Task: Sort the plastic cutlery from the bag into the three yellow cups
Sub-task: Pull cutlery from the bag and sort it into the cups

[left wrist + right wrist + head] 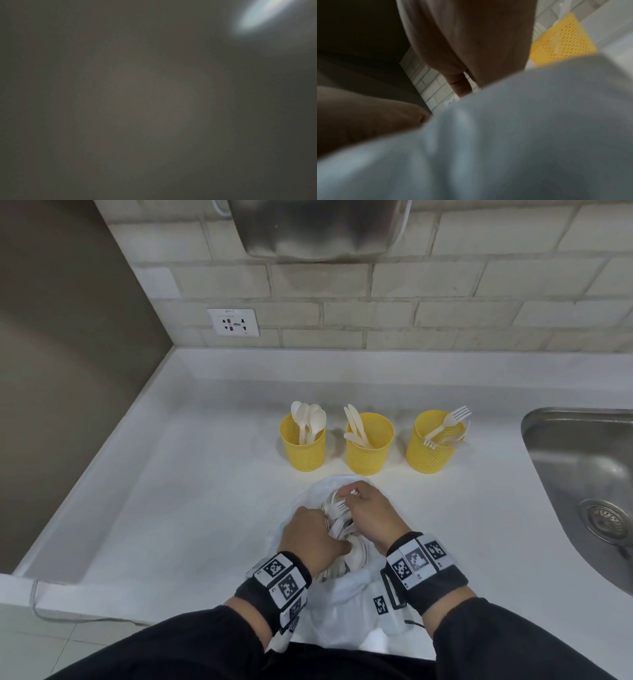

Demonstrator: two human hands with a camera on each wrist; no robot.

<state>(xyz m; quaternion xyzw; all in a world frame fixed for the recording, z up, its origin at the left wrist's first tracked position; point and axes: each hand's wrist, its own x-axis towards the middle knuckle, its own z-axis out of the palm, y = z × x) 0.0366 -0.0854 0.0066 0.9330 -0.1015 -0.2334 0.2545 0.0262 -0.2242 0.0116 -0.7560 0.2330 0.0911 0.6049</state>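
Observation:
Three yellow perforated cups stand in a row in the head view: the left cup [303, 450] holds spoons, the middle cup [368, 453] knives, the right cup [432, 451] forks. In front of them lies a white plastic bag [346, 597], open, with a pile of pale cutlery [342, 525] in it. Both hands are in the bag. My left hand [327, 530] curls round a bundle of cutlery, its fingertips hidden. My right hand [346, 498] pinches a fork [339, 505] at the far side of the pile. The right wrist view shows blurred bag [522, 135], my palm and one yellow cup [561, 42]. The left wrist view is dark.
The white counter [205, 491] meets a raised lip on the left and a tiled wall with a socket [233, 322] at the back. A steel sink [589, 491] lies at the right. A metal dispenser [318, 227] hangs above.

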